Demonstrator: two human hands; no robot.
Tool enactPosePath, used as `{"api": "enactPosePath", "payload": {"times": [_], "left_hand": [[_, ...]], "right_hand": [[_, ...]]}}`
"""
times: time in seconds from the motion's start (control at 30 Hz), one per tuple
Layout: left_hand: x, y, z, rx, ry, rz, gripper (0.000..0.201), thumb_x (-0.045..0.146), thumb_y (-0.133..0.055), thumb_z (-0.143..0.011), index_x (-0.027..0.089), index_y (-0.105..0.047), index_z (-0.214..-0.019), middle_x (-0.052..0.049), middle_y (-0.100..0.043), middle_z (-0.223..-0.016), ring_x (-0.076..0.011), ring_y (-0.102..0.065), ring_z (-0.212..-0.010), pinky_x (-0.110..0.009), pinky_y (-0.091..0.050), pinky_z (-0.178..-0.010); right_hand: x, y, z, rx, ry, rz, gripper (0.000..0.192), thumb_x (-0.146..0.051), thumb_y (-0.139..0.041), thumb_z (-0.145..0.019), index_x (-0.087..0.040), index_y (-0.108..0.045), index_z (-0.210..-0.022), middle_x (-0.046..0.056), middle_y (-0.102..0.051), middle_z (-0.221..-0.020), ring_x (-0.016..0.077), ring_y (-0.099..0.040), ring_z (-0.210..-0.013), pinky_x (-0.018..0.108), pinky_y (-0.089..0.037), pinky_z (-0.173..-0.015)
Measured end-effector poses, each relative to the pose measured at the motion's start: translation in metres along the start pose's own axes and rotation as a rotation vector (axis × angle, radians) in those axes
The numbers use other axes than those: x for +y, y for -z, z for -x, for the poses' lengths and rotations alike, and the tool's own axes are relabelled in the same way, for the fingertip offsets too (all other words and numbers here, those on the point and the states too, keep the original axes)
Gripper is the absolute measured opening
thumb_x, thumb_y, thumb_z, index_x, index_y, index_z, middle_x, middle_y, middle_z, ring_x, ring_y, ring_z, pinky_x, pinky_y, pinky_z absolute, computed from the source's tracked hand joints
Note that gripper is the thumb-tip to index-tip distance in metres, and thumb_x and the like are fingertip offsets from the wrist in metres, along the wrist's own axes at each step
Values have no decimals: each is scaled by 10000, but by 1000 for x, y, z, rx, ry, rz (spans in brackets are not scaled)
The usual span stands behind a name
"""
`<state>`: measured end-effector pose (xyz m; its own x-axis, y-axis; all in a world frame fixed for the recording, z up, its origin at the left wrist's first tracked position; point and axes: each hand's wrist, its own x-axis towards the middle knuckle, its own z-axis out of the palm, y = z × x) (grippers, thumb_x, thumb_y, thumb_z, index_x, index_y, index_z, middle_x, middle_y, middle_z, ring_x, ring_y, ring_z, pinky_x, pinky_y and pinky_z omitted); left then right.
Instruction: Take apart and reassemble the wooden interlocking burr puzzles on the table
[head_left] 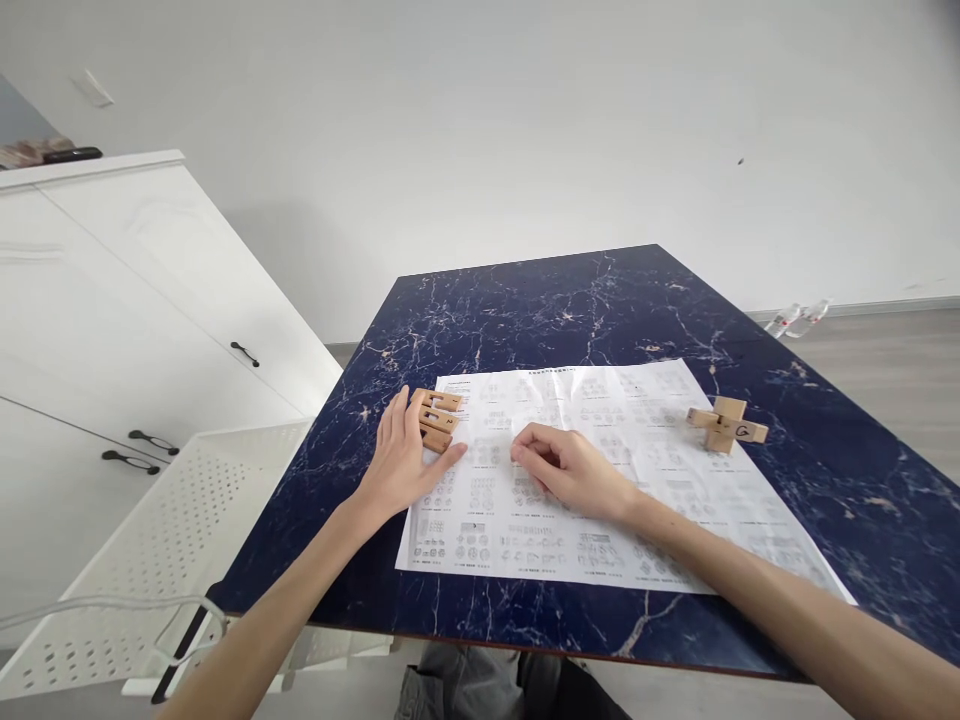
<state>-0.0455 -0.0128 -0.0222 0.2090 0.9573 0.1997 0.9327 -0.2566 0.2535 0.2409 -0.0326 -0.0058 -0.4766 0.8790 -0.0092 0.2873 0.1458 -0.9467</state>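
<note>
My left hand point(401, 448) lies with its fingers spread against several notched wooden puzzle pieces point(439, 420), which sit side by side over the left edge of a printed sheet point(555, 545). The fingers cover part of these pieces. Curled up near the middle of the sheet, my right hand point(574, 470) rests on the paper. Its fingers are closed, and whether anything is inside them is hidden. On the sheet's right side stands a cross-shaped assembly of wooden pieces point(726, 425), one marked with a "G". Rows of small diagrams fill the paper.
Under the sheet is a dark blue marbled table point(517, 310). A white cabinet point(127, 300) with black handles and a white perforated shelf point(142, 540) stand to the left. Clear plastic bottles point(799, 318) are beyond the table's right edge, by the wall.
</note>
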Motion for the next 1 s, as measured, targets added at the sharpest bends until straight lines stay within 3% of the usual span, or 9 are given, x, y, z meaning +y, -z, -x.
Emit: {"api": "enactPosePath", "payload": {"times": [0.23,0.43,0.73,0.83,0.93,1.0], "left_hand": [[-1,-12,-26,-112,15,14,950,779,-397,-1011,152,-158,-1683,-265,-114,-1791,-451,-61,-1668,-680,-143,-1317],[4,-21,-43,-82,21,1,898,760,-395,-1017,151,-261,-1663,-237,-163,-1792,-432,-114,-1668,-652,-162,-1324],[8,-22,-43,-18,6,-5,874,734,-418,-1024,130,-312,-1646,-238,-209,-1781,-425,-151,-1665,-647,-147,-1333],[9,-21,-42,17,-20,-12,871,721,-405,-1035,103,-309,-1642,-252,-192,-1780,-425,-113,-1671,-653,-122,-1337],[9,-19,-39,70,-76,1,809,672,-393,-1062,121,-297,-1646,-240,-199,-1781,-413,-94,-1676,-658,-121,-1337],[10,-18,-38,100,-122,14,754,628,-396,-1078,147,-289,-1648,-223,-201,-1784,-406,-82,-1679,-665,-125,-1337]], "right_hand": [[-1,0,-1,6,-12,-17,252,-407,-501,-1072,-222,-588,-923,-41,-561,-598,142,-500,-516,293,-378,-536],[-3,3,0,28,-20,-7,263,-417,-505,-1072,-219,-597,-925,-42,-560,-606,132,-474,-510,286,-370,-521],[3,7,-2,44,5,67,327,-488,-467,-1093,-225,-598,-949,-26,-597,-629,140,-508,-514,283,-403,-520],[9,27,8,103,39,284,310,-464,-462,-1081,-223,-613,-958,-5,-624,-631,157,-525,-510,296,-375,-516],[13,67,30,216,11,608,279,-430,-468,-1059,-214,-644,-1044,35,-686,-689,174,-555,-496,301,-346,-500],[13,96,50,301,-15,814,243,-391,-477,-1039,-218,-647,-1044,79,-754,-824,211,-647,-590,319,-403,-547]]}}
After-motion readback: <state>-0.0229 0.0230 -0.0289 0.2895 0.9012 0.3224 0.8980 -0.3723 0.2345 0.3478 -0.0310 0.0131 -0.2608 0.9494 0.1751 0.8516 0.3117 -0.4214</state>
